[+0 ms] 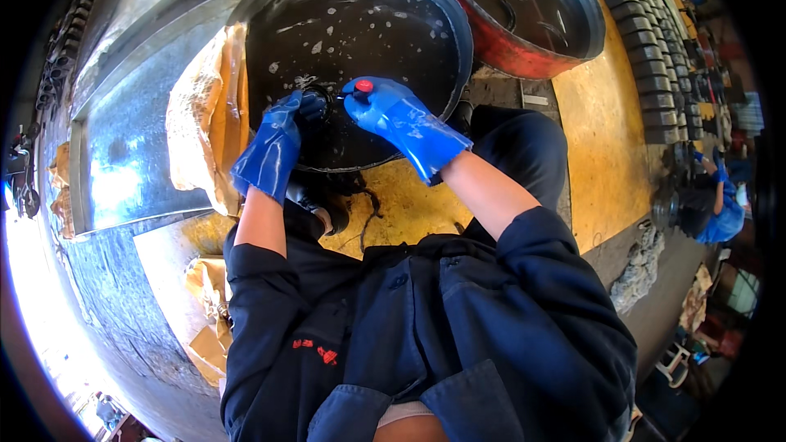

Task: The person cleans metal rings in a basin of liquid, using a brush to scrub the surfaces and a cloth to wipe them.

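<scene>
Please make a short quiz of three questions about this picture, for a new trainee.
1. True or false: both hands wear blue gloves.
2. What colour is the small tool end in the right hand?
3. The left hand holds a dark part over which basin? A) the dark basin with foamy liquid B) the red basin

Key:
1. True.
2. Red; the red end shows at the fingers.
3. A; the dark part sits over the dark liquid.

No packages, signs or screens show. The one label-like mark is a small patch of red embroidered lettering on the chest of the person's dark blue jacket.
</scene>
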`<control>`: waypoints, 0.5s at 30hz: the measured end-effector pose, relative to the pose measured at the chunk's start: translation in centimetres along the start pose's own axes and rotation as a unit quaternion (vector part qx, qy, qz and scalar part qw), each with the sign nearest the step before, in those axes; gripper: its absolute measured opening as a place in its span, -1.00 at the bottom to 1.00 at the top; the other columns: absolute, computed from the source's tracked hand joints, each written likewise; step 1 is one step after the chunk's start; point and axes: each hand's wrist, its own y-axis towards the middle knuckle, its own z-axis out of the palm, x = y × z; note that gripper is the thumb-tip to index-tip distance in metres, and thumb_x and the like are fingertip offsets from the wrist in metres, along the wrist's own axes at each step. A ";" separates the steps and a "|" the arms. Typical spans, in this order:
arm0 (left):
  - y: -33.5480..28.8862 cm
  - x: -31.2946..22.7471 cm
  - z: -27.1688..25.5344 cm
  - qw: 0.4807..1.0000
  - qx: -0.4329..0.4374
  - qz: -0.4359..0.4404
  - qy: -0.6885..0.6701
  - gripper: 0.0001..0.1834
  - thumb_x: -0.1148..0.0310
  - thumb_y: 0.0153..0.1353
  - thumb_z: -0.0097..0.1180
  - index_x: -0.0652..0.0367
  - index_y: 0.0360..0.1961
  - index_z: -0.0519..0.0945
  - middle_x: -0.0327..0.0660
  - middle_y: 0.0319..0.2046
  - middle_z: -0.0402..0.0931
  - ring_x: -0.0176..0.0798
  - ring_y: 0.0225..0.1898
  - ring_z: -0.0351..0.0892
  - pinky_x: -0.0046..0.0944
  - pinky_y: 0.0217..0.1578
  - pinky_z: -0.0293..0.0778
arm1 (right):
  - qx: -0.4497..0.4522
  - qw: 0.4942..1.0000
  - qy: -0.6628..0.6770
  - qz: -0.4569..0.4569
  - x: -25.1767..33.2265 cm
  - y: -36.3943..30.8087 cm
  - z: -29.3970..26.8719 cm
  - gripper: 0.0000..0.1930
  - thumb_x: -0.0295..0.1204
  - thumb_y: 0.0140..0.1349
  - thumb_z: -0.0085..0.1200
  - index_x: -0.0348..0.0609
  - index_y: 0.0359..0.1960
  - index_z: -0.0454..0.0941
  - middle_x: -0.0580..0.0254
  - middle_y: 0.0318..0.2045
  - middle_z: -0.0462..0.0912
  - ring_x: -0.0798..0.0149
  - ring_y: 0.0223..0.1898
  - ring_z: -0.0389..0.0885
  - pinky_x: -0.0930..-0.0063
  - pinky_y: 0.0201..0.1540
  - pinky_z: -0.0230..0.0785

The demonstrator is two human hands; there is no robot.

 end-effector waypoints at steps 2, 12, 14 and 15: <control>0.3 0.2 -0.8 0.999 -0.008 0.030 0.014 -0.65 0.32 0.49 0.22 0.39 0.13 0.62 0.16 0.03 0.74 0.15 0.02 0.78 0.14 0.16 0.70 | -0.024 0.996 0.080 -0.039 1.1 -1.2 0.5 -0.69 -0.13 0.39 0.18 0.09 0.05 0.75 0.04 -0.11 0.83 -0.13 -0.04 0.79 0.04 0.05 0.65; 0.5 0.8 -1.8 1.000 -0.014 0.017 0.014 -0.61 0.34 0.52 0.17 0.42 0.21 0.60 0.12 0.07 0.74 0.15 0.05 0.79 0.24 0.12 0.72 | -0.070 0.994 0.079 0.020 -1.1 0.8 2.4 -0.69 -0.18 0.38 0.17 0.04 0.05 0.73 0.06 -0.01 0.81 -0.13 0.05 0.75 0.10 0.14 0.61; -0.2 0.3 -0.3 0.999 -0.028 0.006 0.026 -0.61 0.32 0.52 0.17 0.40 0.21 0.61 0.09 0.04 0.76 0.12 0.04 0.81 0.21 0.10 0.73 | -0.116 0.979 0.154 0.068 -3.5 1.6 3.8 -0.69 -0.20 0.39 0.19 -0.08 0.01 0.74 -0.02 -0.10 0.82 -0.04 -0.06 0.80 0.20 0.08 0.61; -0.8 0.1 0.5 0.999 -0.031 -0.003 0.028 -0.61 0.30 0.52 0.17 0.38 0.20 0.62 0.07 0.03 0.77 0.10 0.03 0.81 0.18 0.09 0.74 | -0.115 0.976 0.157 0.099 -5.0 1.9 4.1 -0.69 -0.20 0.39 0.20 -0.10 0.01 0.75 -0.02 -0.12 0.83 0.00 -0.08 0.80 0.21 0.07 0.61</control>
